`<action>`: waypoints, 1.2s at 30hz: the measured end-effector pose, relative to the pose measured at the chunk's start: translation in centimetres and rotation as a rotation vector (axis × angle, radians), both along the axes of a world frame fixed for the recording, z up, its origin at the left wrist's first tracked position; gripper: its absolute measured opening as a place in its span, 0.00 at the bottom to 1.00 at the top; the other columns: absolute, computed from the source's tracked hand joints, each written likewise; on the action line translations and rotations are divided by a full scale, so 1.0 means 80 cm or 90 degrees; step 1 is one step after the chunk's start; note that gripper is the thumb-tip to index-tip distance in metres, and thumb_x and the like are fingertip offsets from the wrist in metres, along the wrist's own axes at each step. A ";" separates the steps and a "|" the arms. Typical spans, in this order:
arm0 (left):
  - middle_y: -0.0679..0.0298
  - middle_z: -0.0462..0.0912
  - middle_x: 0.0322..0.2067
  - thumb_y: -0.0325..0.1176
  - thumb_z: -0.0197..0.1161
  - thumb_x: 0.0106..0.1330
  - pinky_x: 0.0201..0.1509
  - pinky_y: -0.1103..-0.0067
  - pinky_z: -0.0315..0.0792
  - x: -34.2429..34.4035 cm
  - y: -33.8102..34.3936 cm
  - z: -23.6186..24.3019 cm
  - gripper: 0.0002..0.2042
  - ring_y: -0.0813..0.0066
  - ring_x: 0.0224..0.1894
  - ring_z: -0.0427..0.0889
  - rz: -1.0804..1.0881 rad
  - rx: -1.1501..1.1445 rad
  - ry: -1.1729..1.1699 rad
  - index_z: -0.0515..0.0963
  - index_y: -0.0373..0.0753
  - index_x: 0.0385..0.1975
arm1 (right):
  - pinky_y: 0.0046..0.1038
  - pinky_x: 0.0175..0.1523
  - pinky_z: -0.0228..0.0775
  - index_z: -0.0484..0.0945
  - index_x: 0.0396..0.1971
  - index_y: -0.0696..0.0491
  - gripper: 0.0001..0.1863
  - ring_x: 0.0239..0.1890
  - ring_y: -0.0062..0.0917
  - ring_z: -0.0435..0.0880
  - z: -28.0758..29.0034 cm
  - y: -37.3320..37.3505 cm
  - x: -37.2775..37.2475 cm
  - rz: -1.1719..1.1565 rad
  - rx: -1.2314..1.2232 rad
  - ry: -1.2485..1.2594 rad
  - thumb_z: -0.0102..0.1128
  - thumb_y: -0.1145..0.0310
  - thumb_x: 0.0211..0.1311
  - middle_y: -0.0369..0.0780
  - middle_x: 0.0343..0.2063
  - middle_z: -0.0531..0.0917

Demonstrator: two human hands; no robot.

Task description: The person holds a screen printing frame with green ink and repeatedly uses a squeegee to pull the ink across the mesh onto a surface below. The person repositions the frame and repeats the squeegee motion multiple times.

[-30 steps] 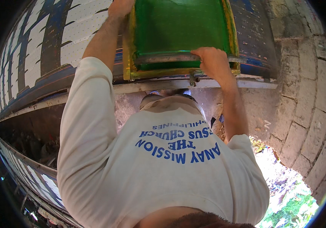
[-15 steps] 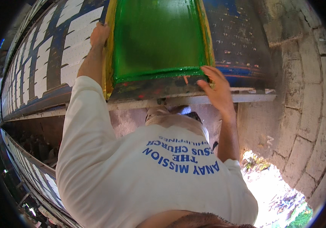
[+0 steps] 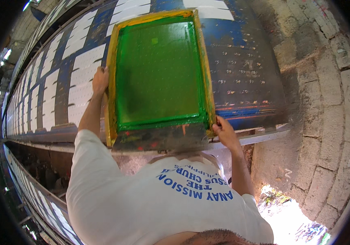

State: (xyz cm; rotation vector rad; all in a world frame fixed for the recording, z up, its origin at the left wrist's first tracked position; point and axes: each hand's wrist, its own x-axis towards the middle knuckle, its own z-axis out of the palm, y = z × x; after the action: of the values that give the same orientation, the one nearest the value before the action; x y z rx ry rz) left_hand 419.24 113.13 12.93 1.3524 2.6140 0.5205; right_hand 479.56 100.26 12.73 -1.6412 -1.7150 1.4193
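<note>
A screen-printing frame [image 3: 158, 81] with green mesh and a yellow-stained wooden rim lies on the long table in front of me. Along its near edge runs a dark, paint-smeared strip [image 3: 162, 140]. My left hand [image 3: 100, 80] is closed on the left rail, about midway up. At the near right corner, the fingers and thumb of my right hand [image 3: 224, 131] pinch the rim. Parts of the fingers of both hands are hidden by the frame. Small dot marks and a lighter square patch show on the mesh.
White sheets [image 3: 86, 69] lie in rows on the dark blue table [image 3: 244, 49], to the left and beyond the frame. A concrete block wall [image 3: 326, 122] stands on the right. Lower left, another long table with white sheets [image 3: 56, 208] runs alongside.
My right hand, loosely open beside the near right corner before, has closed on it. The frame and both hands sit lower in view, with the frame's far edge now showing.
</note>
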 end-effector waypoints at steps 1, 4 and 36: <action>0.39 0.86 0.52 0.54 0.50 0.80 0.60 0.53 0.75 -0.001 0.000 0.000 0.26 0.37 0.56 0.84 -0.004 0.006 -0.005 0.77 0.35 0.57 | 0.38 0.62 0.74 0.74 0.69 0.54 0.26 0.55 0.40 0.83 -0.001 0.000 0.001 -0.013 -0.013 0.005 0.63 0.66 0.73 0.50 0.53 0.84; 0.40 0.87 0.51 0.53 0.51 0.80 0.59 0.53 0.76 0.000 -0.002 -0.002 0.25 0.37 0.55 0.84 -0.003 0.013 -0.006 0.78 0.36 0.57 | 0.35 0.58 0.78 0.75 0.68 0.55 0.29 0.51 0.34 0.86 -0.004 -0.001 0.008 -0.048 -0.060 0.012 0.69 0.65 0.69 0.45 0.50 0.87; 0.57 0.86 0.49 0.56 0.60 0.77 0.57 0.69 0.73 0.409 -0.270 0.227 0.26 0.64 0.50 0.83 0.299 0.132 -0.051 0.83 0.36 0.56 | 0.28 0.61 0.73 0.82 0.63 0.58 0.25 0.52 0.22 0.85 0.122 0.168 0.441 0.257 -0.278 0.355 0.69 0.62 0.71 0.41 0.51 0.89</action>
State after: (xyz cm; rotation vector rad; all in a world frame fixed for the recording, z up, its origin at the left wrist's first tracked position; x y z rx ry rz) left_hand 451.99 91.51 31.10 0.7268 2.8709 0.9076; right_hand 514.88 113.72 22.49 -0.9339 -1.5124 2.3082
